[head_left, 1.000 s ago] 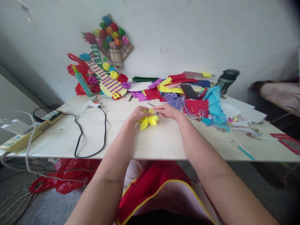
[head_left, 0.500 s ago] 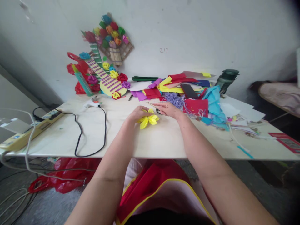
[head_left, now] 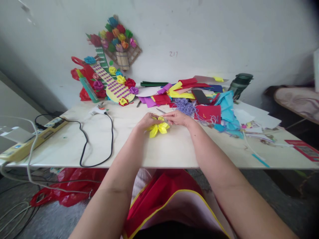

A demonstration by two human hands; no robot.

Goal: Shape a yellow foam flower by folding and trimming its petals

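One yarn tangle (head_left: pixel 184 106) (purple) | beyond right hand (head_left: pixel 177 118) | glue gun (head_left: pixel 96 110) off left

We get soft, diffuse light over the pale wall (head_left: pixel 199 39) and the counter (head_left: pixel 174 152), dimmer on the floor (head_left: pixel 59 217) below. The upper right corner darkens, the edges look stretched, and we find the yellow flower (head_left: pixel 154 130) slightly soft.

At the table (head_left: pixel 171 152), the left hand (head_left: pixel 146 121) has the flower (head_left: pixel 155 130) and the right hand (head_left: pixel 178 118) has a tool (head_left: pixel 160 111). To their left lies a glue gun (head_left: pixel 97 110), farther left a power strip (head_left: pixel 45 136). Behind the right hand is yarn (head_left: pixel 184 106); a bottle (head_left: pixel 240 85) stands farther back, at right.
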